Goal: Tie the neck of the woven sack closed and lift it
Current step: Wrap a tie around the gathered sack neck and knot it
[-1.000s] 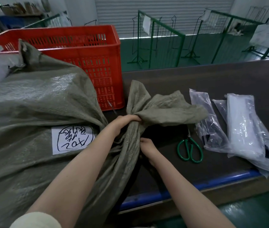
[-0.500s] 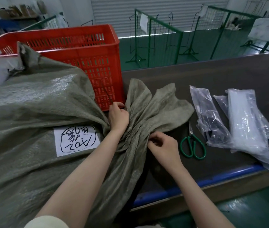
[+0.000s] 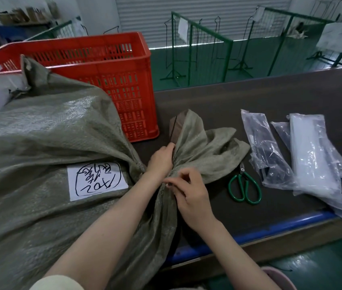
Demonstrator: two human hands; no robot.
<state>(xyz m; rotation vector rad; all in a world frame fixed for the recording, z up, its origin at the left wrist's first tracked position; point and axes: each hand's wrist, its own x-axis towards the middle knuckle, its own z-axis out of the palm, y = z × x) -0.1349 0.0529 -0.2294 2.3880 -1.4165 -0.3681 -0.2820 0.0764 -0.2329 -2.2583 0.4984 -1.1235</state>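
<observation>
A bulky grey-green woven sack point(image 3: 46, 143) lies on its side across the left of the table, with a white handwritten label point(image 3: 96, 181) on it. Its gathered neck point(image 3: 195, 147) fans out toward the right. My left hand point(image 3: 161, 160) is closed around the neck at the bunched point. My right hand point(image 3: 188, 193) sits just below it, fingers pinching the gathered fabric. Whether a tie or string is in the fingers I cannot tell.
A red slatted crate point(image 3: 111, 80) stands behind the sack. Green-handled scissors point(image 3: 244, 187) lie right of the neck, with clear plastic bags point(image 3: 312, 160) further right. The dark table point(image 3: 249, 97) has a blue front edge point(image 3: 270, 229). Green wire racks stand beyond.
My right hand has come up from under the neck to its top side, close to my left hand. The neck's loose end has bunched tighter and swung a little away from the crate.
</observation>
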